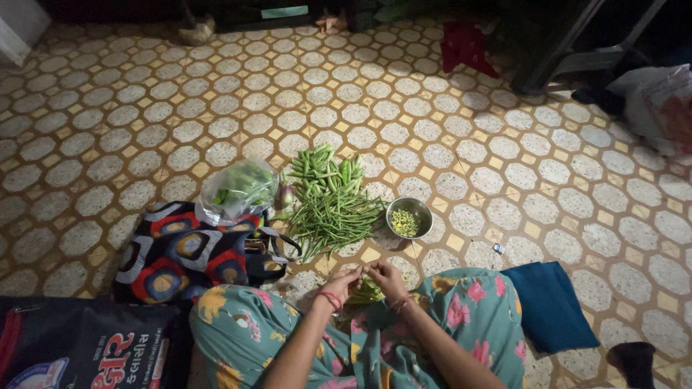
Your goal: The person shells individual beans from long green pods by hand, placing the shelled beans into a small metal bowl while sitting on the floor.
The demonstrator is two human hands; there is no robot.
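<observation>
Both hands (367, 277) over bean pile (333, 216), hexagon-tiled floor (144, 115).

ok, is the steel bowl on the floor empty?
No, the steel bowl holds a small heap of yellow-green cut pieces and sits on the tiled floor just right of the pile of green beans.

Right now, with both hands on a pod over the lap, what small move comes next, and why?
Probably drop the shelled bits into the steel bowl. Both hands, left and right, pinch one green pod together, the bowl already holds pale pieces, and the bean pile lies just beyond.
</observation>
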